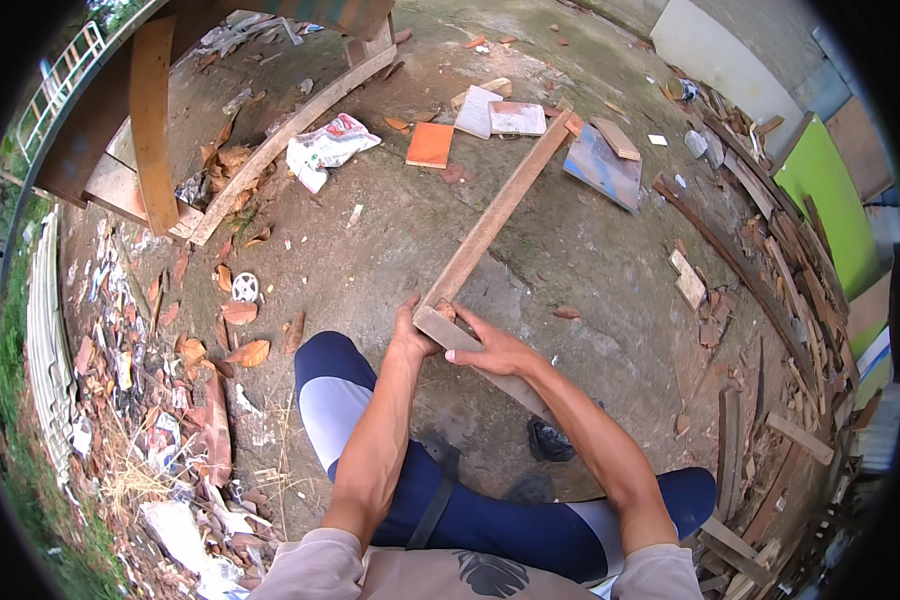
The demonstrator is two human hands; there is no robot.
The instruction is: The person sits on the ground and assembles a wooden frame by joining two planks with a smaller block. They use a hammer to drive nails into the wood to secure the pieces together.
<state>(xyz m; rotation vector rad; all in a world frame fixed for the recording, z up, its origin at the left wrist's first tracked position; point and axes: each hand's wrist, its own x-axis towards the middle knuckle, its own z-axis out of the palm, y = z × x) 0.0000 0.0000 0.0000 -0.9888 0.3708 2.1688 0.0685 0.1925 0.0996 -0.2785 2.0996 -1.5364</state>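
Note:
A long wooden strip [500, 215] reaches away from me to the upper right. At its near end it meets a shorter wooden board [505, 380], which slants down toward my right forearm; the two form a corner. My left hand [410, 328] is closed round this corner from the left, its fingers partly hidden behind the wood. My right hand [488, 345] grips the shorter board close to the corner, thumb lying on its face and fingers reaching behind. Whether the two pieces are fastened cannot be seen.
Beyond the strip lie an orange square tile [430, 145], pale board pieces [478, 112] and a blue-grey panel [603, 168]. A white plastic bag [330, 150] sits by a wooden frame [290, 130]. Scrap timber [770, 250] piles up on the right; leaves and litter [160, 400] cover the left.

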